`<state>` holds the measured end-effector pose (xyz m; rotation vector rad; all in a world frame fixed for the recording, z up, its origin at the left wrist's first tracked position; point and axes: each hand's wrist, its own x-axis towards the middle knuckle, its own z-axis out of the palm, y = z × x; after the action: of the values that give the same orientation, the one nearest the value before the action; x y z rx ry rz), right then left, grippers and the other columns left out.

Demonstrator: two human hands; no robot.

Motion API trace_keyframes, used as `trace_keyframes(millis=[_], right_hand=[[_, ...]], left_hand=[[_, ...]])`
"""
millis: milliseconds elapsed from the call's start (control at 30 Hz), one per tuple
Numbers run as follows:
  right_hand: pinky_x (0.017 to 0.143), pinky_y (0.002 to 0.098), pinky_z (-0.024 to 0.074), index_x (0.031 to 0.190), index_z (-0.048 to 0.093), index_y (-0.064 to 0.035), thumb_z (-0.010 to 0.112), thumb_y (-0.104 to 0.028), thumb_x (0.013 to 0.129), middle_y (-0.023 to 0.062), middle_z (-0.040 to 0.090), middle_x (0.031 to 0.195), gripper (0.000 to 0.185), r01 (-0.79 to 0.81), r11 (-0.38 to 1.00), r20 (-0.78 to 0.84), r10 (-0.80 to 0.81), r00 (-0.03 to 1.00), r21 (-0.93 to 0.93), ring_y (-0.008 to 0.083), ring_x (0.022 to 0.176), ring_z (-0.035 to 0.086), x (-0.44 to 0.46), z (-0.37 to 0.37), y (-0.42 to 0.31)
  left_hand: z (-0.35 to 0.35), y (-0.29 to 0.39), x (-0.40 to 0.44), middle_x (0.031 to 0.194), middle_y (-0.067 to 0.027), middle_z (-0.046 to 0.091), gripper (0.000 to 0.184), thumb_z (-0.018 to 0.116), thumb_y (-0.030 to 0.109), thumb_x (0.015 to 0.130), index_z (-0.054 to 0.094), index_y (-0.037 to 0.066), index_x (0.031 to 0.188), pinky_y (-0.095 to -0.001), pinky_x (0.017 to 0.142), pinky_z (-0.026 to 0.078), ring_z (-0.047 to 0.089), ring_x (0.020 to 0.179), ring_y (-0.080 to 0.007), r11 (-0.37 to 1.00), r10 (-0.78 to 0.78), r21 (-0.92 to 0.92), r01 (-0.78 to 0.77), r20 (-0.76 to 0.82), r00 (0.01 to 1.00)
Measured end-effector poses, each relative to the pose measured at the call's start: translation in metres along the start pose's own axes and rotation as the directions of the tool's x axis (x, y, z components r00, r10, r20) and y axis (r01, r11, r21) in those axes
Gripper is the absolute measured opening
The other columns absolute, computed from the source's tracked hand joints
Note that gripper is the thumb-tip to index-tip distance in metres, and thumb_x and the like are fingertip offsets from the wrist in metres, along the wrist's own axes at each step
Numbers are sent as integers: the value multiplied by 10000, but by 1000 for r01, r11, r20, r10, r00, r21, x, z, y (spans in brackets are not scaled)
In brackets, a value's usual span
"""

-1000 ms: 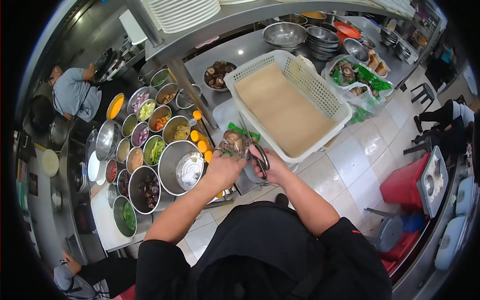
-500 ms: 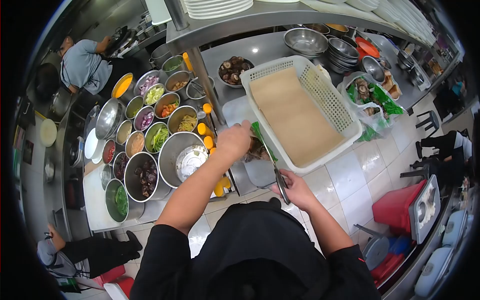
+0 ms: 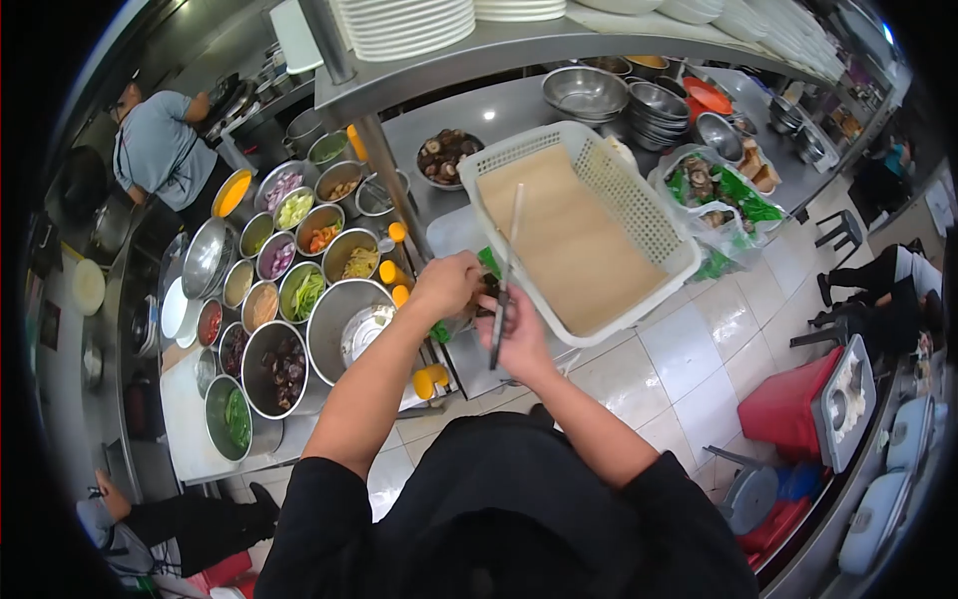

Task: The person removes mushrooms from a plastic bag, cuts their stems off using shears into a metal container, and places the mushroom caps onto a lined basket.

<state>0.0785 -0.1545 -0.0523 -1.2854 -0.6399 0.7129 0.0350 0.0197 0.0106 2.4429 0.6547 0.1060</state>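
Observation:
My right hand is closed around the handle of a knife. Its blade points away from me, over the near left part of a white perforated basket lined with brown paper. My left hand is just left of it, fingers bent and pinched together. Something small and dark shows between both hands, too covered to name. Green plastic pokes out beyond my left fingers, and a clear and green bag seems to lie under the hands.
Metal pots of cut vegetables, including one of dark pieces, crowd the left counter. Behind stand a bowl of mushrooms and stacked metal bowls. A mushroom bag sits right of the basket. A person in grey works at far left.
The knife has swung from slanting beside the basket to upright over its near left part. My right hand has moved left and up, close to my left hand, which has shifted slightly left.

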Motion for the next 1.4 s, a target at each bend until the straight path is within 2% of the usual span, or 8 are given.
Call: trace_keyframes(millis=[233,500,867,1033,1133,1233,1333,1400], right_hand=[[857,329,533,1418,380,5,740,10,775,126,678,1069,737,63,903,-57,-96,994,-426,209,960,673,28,7,28],[890,355,515,1402,418,9,689,30,814,189,675,1096,648,40,933,-101,-81,992,-357,267,1022,670,29,-14,40],[870,381,524,1404,468,-34,707,-1,804,193,679,1015,647,34,724,-122,-163,979,-689,319,970,679,-20,-38,11],[862,357,529,1396,460,8,690,10,834,191,684,1037,608,17,837,-160,-125,979,-546,276,988,686,-23,-34,23],[821,315,539,1398,422,38,680,37,846,168,686,1066,609,60,898,-156,-141,978,-436,210,913,680,-25,-36,32],[822,293,539,1421,382,38,683,51,846,158,676,1124,649,17,978,-163,-52,985,-209,176,893,673,-31,-24,13],[839,285,532,1446,350,27,686,57,842,157,661,1169,692,-29,996,-134,17,991,-87,163,910,664,-28,-16,5],[840,284,531,1453,342,23,687,59,841,153,658,1173,704,4,995,-109,-15,994,-99,155,917,658,-21,-14,13]], left_hand=[[5,-5,4,877,-263,690,186,556,158,908,548,12,1023,-555,785,520,672,872,-462,978,32,209,-3,-134,990],[-4,-26,36,914,-228,699,156,528,82,903,531,34,1051,-502,729,570,705,846,-406,899,105,438,-8,-198,974],[-24,-15,76,1014,-223,685,201,523,82,896,517,41,1093,-506,758,561,682,902,-432,959,181,272,-76,-387,904],[-27,-34,64,1081,-176,691,282,564,149,895,571,48,1158,-509,810,546,652,1018,-414,985,101,157,-75,-164,981],[-52,-7,18,1097,-156,695,245,596,178,883,641,52,1089,-506,819,544,642,1073,-383,942,299,263,-207,-382,875],[-51,10,-10,967,-169,684,148,629,197,886,647,67,956,-486,786,533,663,961,-374,847,432,343,-406,2,902],[-15,25,-8,1055,-182,694,179,613,152,872,664,53,1011,-477,814,561,692,982,-357,847,293,361,-390,295,910],[9,18,-1,1085,-207,680,233,605,162,888,629,61,1096,-483,825,560,691,988,-372,903,188,369,-220,121,975]])
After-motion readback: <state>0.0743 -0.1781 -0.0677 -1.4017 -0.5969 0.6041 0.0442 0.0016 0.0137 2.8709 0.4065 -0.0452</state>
